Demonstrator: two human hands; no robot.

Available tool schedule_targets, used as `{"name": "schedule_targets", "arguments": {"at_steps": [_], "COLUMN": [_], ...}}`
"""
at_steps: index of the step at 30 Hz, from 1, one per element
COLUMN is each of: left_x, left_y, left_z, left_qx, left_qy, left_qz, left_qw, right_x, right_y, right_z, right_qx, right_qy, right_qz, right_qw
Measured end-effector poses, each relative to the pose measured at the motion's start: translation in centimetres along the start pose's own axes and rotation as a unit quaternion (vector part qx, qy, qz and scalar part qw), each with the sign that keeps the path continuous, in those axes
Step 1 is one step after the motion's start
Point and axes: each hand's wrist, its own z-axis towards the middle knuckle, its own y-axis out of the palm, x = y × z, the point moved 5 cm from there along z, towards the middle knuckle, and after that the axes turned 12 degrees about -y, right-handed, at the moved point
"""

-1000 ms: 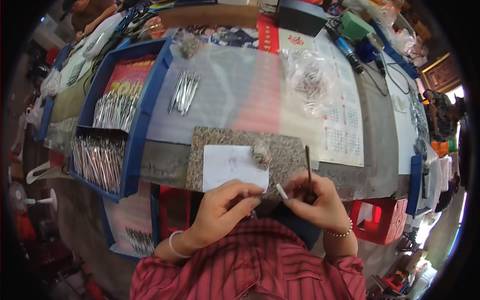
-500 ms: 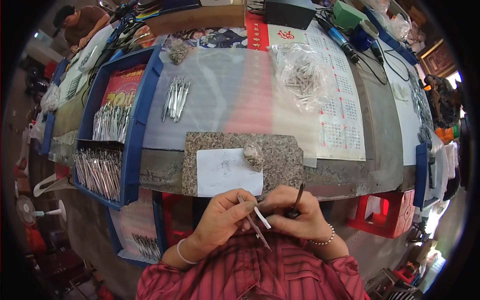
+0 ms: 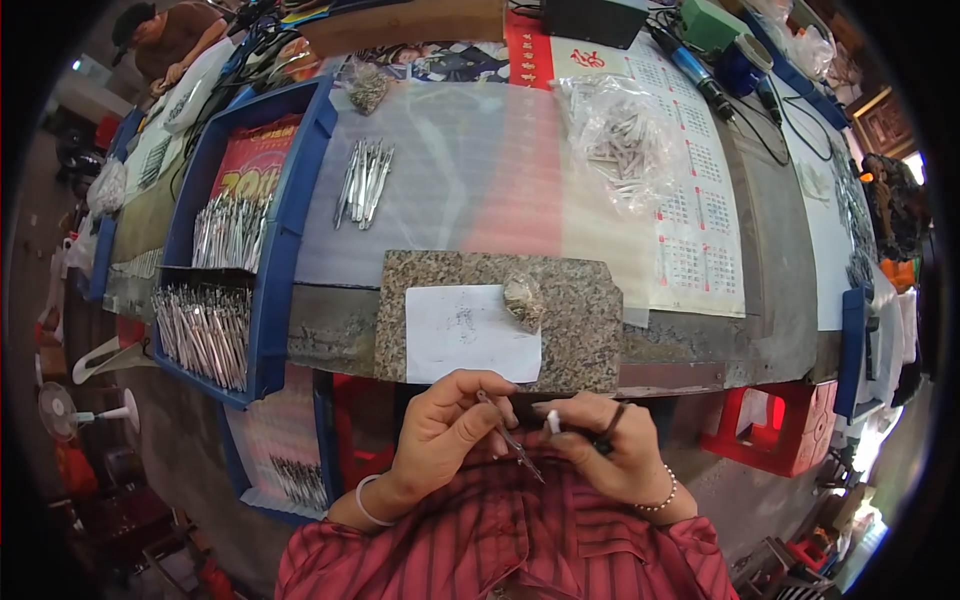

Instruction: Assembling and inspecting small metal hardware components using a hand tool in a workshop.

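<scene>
Between thumb and fingers, my left hand [image 3: 455, 430] pinches a slim metal instrument [image 3: 520, 452] with narrow pointed legs, slanting down toward my shirt. My right hand [image 3: 608, 445] is closed a little to its right. Its thumb and forefinger pinch a small white piece [image 3: 554, 422], apart from the instrument. A dark-handled tool with a thin shaft [image 3: 613, 424] is also tucked in that hand; its exact kind is unclear. Just beyond my hands, a speckled stone slab [image 3: 585, 350] bears white paper [image 3: 440, 350] with dark specks and a small clear bag of tiny parts [image 3: 522, 302].
A blue tray [image 3: 268, 340] at left holds many slim metal instruments. Another bundle of instruments [image 3: 365, 185] lies on the covered table. Beyond the slab is a clear bag of whitish pieces [image 3: 625, 150]. A red stool [image 3: 775, 430] stands at right; a person [image 3: 175, 45] sits far left.
The white piece, beside the metal instrument before, is now drawn to the right in my right hand's pinch. My hands have moved slightly apart. The whole view has shifted a little.
</scene>
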Motion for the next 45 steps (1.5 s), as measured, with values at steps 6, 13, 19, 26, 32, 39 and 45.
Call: {"name": "schedule_targets", "arguments": {"at_steps": [6,13,19,26,32,39,45], "left_x": [0.2,0.1,0.2,0.1,4.2,5.2,4.5], "left_y": [-0.4,-0.6,-0.8,-2.0,-2.6,-4.2,-5.6], "left_z": [-0.4,-0.3,-0.2,-0.6,-1.0,-0.6,-0.2], "left_qx": [0.024,0.023,0.038,0.056,0.011,0.119,0.181], "left_qy": [0.007,0.021,0.014,0.007,0.091,0.309,0.338], "left_qz": [0.0,0.019,0.033,0.03,0.369,0.494,0.572], "left_qw": [1.0,0.999,0.999,0.998,0.925,0.803,0.725], "right_x": [-0.2,-1.0,-0.9,-0.5,-1.4,-2.5,-4.4], "right_y": [1.9,2.5,3.4,4.4,3.6,0.1,0.1], "right_z": [0.1,0.9,0.8,0.6,2.2,4.8,5.3], "right_qx": [0.02,-0.019,-0.011,-0.025,-0.111,0.017,0.006], "right_qy": [0.031,-0.067,-0.124,-0.169,-0.209,-0.171,-0.168], "right_qz": [0.025,-0.09,-0.148,-0.195,-0.241,-0.158,-0.209], "right_qw": [0.999,0.993,0.981,0.966,0.941,0.972,0.963]}}
